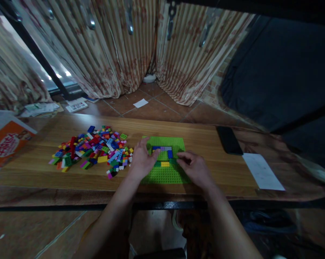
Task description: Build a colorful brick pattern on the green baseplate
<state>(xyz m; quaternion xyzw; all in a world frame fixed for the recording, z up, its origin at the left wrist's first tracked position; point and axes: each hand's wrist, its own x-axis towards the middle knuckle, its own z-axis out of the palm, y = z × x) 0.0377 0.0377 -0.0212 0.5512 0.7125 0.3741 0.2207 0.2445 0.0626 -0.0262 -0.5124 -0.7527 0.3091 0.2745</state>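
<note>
A bright green baseplate (167,174) lies on the wooden table in front of me. A few bricks are fixed on it: a blue and grey row (162,148), a blue brick (170,154) and a yellow one (165,164). My left hand (142,160) rests on the plate's left edge, fingers stretched out flat. My right hand (193,167) lies on the plate's right side with its fingers curled down onto the studs; nothing shows in them.
A heap of several loose coloured bricks (93,149) spreads left of the plate. A black phone (228,140) and a white sheet (262,172) lie to the right. An orange box (7,144) sits at far left. Curtains hang behind the table (70,176).
</note>
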